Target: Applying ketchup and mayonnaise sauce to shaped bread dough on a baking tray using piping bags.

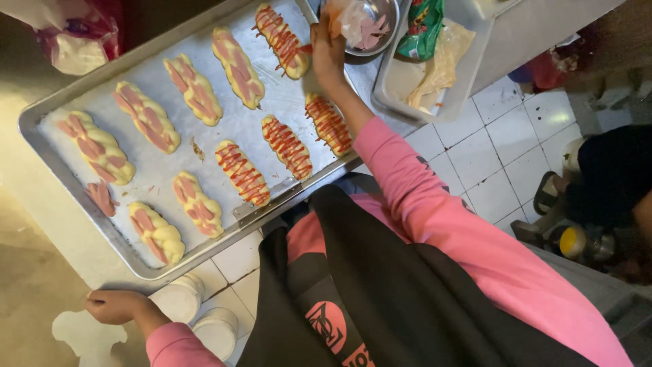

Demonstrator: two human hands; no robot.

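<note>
Ten braided dough rolls (242, 172) lie on the long metal baking tray (47, 151). Right hand (327, 53) pinches pink sausage slices (370, 30) over the steel bowl (382, 42); left hand (112, 305), fingers curled, grasps nothing. Best placed evenly.

We see pale yellow dough pieces (148, 116) topped with pink slices on a silver-grey tray (47, 112); four carry red zigzag sauce lines. Our sleeve (435, 211) is bright pink, our apron (380, 306) black, the floor tiles (502, 156) white.
</note>
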